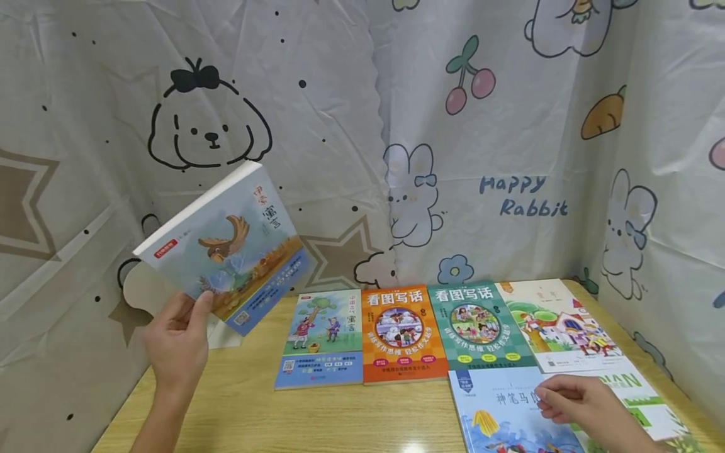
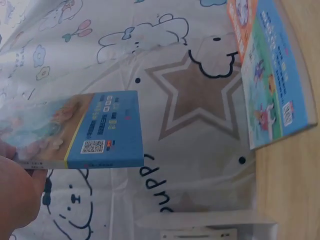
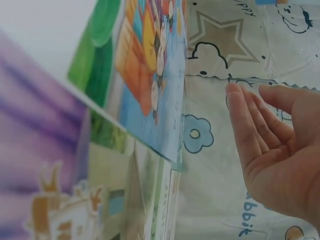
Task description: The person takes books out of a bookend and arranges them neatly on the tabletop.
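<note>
In the head view my left hand [image 1: 177, 343] pinches a picture-covered book [image 1: 257, 251] by its lower edge, thumb on the front. The book is raised and tilted above the table's left side, with a bird on its pale blue cover. The left wrist view shows the blue end of this book [image 2: 112, 130] beside my left hand [image 2: 20, 195]. My right hand [image 1: 591, 406] is over a blue book [image 1: 493, 409] at the front right. In the right wrist view this hand [image 3: 270, 145] holds nothing, its fingers loosely bent and the thumb apart from them.
On the wooden table [image 1: 340, 421] lie a green-and-blue book [image 1: 325, 321], an orange book [image 1: 399, 365], a teal book [image 1: 481, 346] and a white illustrated book [image 1: 557, 321]. A green-and-white book [image 1: 651, 409] is partly hidden by my right hand. Behind hangs a printed curtain [image 1: 328, 157].
</note>
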`<state>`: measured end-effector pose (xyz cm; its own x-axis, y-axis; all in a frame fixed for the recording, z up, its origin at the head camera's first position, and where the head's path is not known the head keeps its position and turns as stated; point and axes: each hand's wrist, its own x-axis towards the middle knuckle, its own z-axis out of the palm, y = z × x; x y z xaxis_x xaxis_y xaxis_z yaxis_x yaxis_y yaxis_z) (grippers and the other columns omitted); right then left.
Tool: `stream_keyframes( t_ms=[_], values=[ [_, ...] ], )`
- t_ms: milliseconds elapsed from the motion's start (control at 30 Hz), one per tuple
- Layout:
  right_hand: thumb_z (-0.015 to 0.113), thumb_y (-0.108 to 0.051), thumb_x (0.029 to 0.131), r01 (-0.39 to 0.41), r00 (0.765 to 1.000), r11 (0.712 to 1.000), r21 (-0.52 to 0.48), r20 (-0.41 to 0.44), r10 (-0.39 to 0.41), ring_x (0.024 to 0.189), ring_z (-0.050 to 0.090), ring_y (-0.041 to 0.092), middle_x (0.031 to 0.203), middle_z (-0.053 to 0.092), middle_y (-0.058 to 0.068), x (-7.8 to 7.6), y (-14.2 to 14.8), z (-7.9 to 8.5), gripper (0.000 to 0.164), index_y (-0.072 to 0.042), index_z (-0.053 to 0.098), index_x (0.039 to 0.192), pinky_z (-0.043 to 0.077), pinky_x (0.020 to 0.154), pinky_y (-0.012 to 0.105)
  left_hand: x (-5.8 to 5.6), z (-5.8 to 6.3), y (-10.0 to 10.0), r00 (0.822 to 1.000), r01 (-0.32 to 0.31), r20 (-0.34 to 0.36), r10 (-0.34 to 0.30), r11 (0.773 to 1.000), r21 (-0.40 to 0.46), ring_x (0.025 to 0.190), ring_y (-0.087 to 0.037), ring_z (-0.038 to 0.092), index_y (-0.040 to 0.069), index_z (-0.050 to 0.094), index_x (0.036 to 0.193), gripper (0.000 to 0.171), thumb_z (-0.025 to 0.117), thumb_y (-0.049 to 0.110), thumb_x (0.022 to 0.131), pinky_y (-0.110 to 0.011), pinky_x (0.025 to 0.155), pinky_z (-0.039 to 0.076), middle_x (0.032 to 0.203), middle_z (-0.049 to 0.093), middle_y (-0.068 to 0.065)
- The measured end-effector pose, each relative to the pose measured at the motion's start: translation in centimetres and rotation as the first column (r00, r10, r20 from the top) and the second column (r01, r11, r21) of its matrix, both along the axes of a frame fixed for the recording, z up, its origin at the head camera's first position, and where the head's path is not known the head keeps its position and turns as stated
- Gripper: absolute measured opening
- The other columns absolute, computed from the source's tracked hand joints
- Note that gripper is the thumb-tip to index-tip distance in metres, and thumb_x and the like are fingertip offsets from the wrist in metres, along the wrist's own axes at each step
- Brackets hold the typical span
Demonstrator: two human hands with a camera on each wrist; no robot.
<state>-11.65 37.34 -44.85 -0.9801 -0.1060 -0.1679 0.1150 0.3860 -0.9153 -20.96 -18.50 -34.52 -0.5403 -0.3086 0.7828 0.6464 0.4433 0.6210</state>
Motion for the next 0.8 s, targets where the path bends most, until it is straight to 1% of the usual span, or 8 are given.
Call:
stream_keyframes(
  t_ms=[133,300,433,500,533,667,733,800],
  values=[
    [0.062,-0.025,0.101,-0.017,1.000,1.000,0.012,-0.020,0.017,0.083,0.070,0.026,0.095,0.071,0.014,-0.1,-0.4,0.3,0.038,0.011,0.066,0.109,0.059,0.071,0.035,0.0,-1.0,1.0,0.995,0.080,0.059,-0.078,0.996,-0.043,0.046,-0.009,0.022,-0.001,0.043,0.065,0.036,0.064,-0.007,0.094,-0.024,0.043,0.021,0.054,0.026,0.001],
    [0.062,-0.021,0.101,-0.035,0.997,0.999,0.023,-0.071,0.037,0.086,0.070,0.026,0.102,0.070,0.018,-0.3,-1.2,0.8,0.036,0.013,0.064,0.114,0.059,0.074,0.035,0.3,-1.9,2.8,0.970,0.185,0.163,-0.179,0.982,-0.024,0.046,-0.013,0.018,0.005,0.039,0.064,0.042,0.065,0.000,0.096,-0.027,0.044,0.022,0.056,0.021,0.001],
    [0.064,-0.022,0.099,-0.003,0.992,0.996,0.092,-0.128,0.015,0.091,0.070,0.023,0.109,0.069,0.017,-0.3,-2.2,1.3,0.036,0.009,0.064,0.119,0.058,0.076,0.032,0.7,-2.2,4.1,0.944,0.280,0.187,-0.274,0.960,-0.006,0.045,-0.008,0.020,-0.001,0.055,0.071,0.026,0.065,-0.002,0.096,-0.025,0.043,0.024,0.055,0.029,0.003],
    [0.065,-0.023,0.099,0.028,0.987,0.990,0.141,-0.162,-0.005,0.092,0.069,0.019,0.111,0.069,0.015,-0.4,-2.6,1.6,0.035,0.005,0.066,0.119,0.057,0.076,0.029,0.7,-2.3,4.7,0.930,0.326,0.182,-0.320,0.945,-0.001,0.048,-0.004,0.033,-0.005,0.066,0.083,0.011,0.064,-0.005,0.095,-0.019,0.046,0.032,0.059,0.047,0.004],
    [0.066,-0.024,0.099,0.045,0.984,0.985,0.164,-0.177,-0.016,0.093,0.069,0.016,0.111,0.070,0.014,-0.4,-2.8,1.8,0.034,0.004,0.066,0.119,0.057,0.076,0.028,0.7,-2.4,5.0,0.922,0.349,0.179,-0.343,0.937,0.001,0.049,-0.003,0.035,-0.004,0.068,0.086,0.009,0.064,-0.005,0.094,-0.018,0.047,0.033,0.060,0.048,0.004],
    [0.066,-0.022,0.098,0.084,0.976,0.978,0.190,-0.213,-0.042,0.093,0.067,0.008,0.111,0.070,0.012,-0.4,-3.5,2.1,0.031,0.002,0.068,0.118,0.055,0.076,0.023,0.8,-2.8,6.3,0.894,0.418,0.187,-0.407,0.908,-0.022,0.052,-0.003,0.038,-0.001,0.071,0.090,0.008,0.065,-0.005,0.094,-0.021,0.047,0.034,0.063,0.051,0.003],
    [0.067,-0.021,0.098,0.086,0.974,0.981,0.176,-0.223,-0.045,0.093,0.067,0.008,0.113,0.069,0.013,-0.4,-3.8,2.1,0.033,0.003,0.066,0.120,0.055,0.077,0.023,0.9,-3.1,6.9,0.877,0.450,0.206,-0.435,0.893,-0.031,0.048,-0.003,0.027,0.001,0.071,0.091,0.008,0.065,-0.003,0.095,-0.027,0.042,0.026,0.061,0.049,0.001],
    [0.067,-0.021,0.098,0.087,0.972,0.984,0.153,-0.229,-0.050,0.095,0.067,0.008,0.116,0.068,0.016,-0.4,-4.1,2.1,0.037,0.005,0.064,0.124,0.055,0.078,0.023,1.1,-3.4,7.5,0.858,0.477,0.229,-0.459,0.878,-0.030,0.048,-0.003,0.031,0.000,0.073,0.100,0.010,0.064,-0.003,0.095,-0.027,0.042,0.027,0.066,0.059,-0.003]
  ],
)
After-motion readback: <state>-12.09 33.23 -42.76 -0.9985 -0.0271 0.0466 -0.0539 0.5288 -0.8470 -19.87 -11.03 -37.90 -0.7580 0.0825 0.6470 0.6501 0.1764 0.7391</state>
